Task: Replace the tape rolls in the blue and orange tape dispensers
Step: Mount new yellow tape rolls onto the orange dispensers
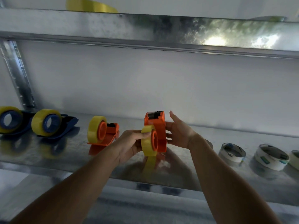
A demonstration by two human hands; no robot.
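Observation:
An orange tape dispenser [157, 126] stands on the metal shelf [64, 152] at the centre, its cutter end pointing away. A yellow tape roll [148, 141] sits on its orange hub. My left hand [131, 144] grips that roll from the left, thumb on its rim. My right hand [179, 133] rests against the dispenser's right side with fingers spread. A second orange dispenser [103, 133] with a full yellow roll stands to the left. Two blue dispensers [53, 125] [11, 120] with yellow rolls stand at the far left.
Used white tape cores [232, 152] [271, 156] lie on the shelf at the right, another [294, 159] at the edge. An upper metal shelf [145, 29] hangs overhead with a yellow roll [90, 5] on it. A slotted steel upright [17, 75] stands at left.

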